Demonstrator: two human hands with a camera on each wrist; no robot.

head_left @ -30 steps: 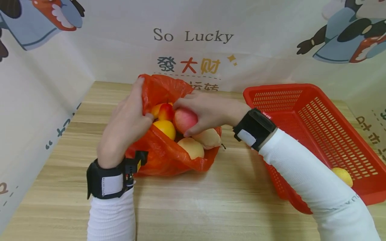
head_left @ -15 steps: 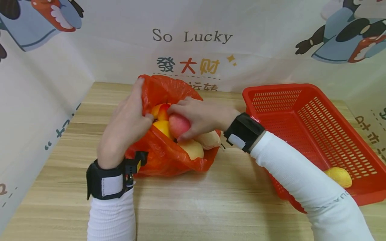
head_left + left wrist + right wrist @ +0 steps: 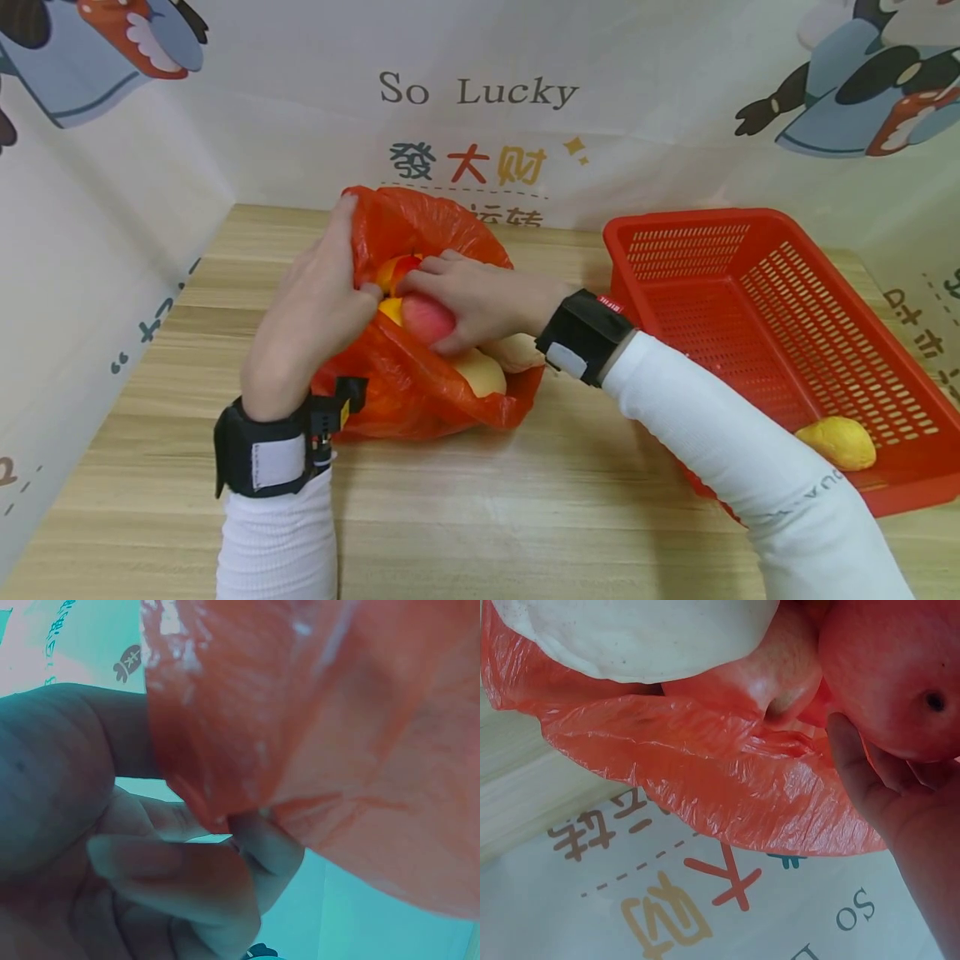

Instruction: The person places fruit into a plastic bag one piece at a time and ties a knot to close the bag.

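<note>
Two hands work at the red plastic bag point(image 3: 397, 400), which sits near the tabletop's point(image 3: 480, 517) back edge, left of its middle. The left hand point(image 3: 307, 300) pinches the bag's left rim, thumb and fingers clamped on the film; the right hand point(image 3: 483, 296) reaches into the mouth, fingers curled round a red fruit point(image 3: 427, 319). That fruit lies low in the opening, just beside a yellow fruit point(image 3: 390, 310) and two pale fruits point(image 3: 483, 372) (whether its weight rests on them, I cannot tell).

To handle it well, the left hand should hold the rim up and outward — slack film could fold over the knuckles. The right hand would do best with a cupped, light hold, since a hard squeeze may bruise the skin. Straight up or down is the safer path; a sideways drag could roll its neighbours over the low front rim.

Toward the tabletop's back-right corner stands a red basket point(image 3: 705, 216) — one yellow piece point(image 3: 840, 443) inside, well apart from both hands.
</note>
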